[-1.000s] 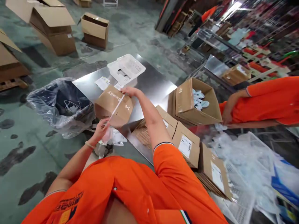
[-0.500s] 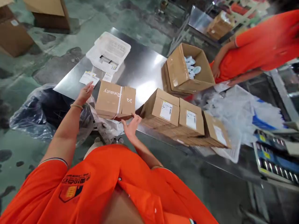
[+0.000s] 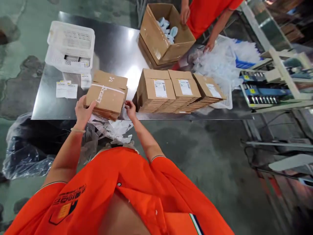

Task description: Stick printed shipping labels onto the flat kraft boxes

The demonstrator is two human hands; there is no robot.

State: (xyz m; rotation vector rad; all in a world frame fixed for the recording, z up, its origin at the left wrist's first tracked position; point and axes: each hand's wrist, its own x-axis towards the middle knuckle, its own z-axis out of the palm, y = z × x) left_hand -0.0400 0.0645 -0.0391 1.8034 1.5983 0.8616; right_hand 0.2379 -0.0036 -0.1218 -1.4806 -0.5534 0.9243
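A bundle of flat-folded cardboard cartons [image 3: 107, 94] lies at the near edge of the metal table, crossed by a white strap and printed with "beauty". My left hand [image 3: 83, 111] grips its left corner, thumb on top and fingers along the side. At the bundle's right edge is my right hand [image 3: 130, 109], its fingers curled close to the side; what they pinch, if anything, is hidden. Just right of it stand several stacks of folded cartons [image 3: 160, 88] with white labels. Label slips [image 3: 66, 90] lie left of the bundle.
White plastic baskets [image 3: 70, 45] sit at the table's back left. An open carton [image 3: 166, 36] holds pale blue items. Beyond it, a co-worker's hand [image 3: 209, 45] touches clear plastic bags [image 3: 217, 62]. Paper strips [image 3: 113, 130] and a plastic-lined bin [image 3: 41, 143] are below the table's edge.
The bundle has turned counterclockwise, so its strap now runs across. My left hand has left the label slips for the bundle's corner. My right fingers have curled. The view has swung right.
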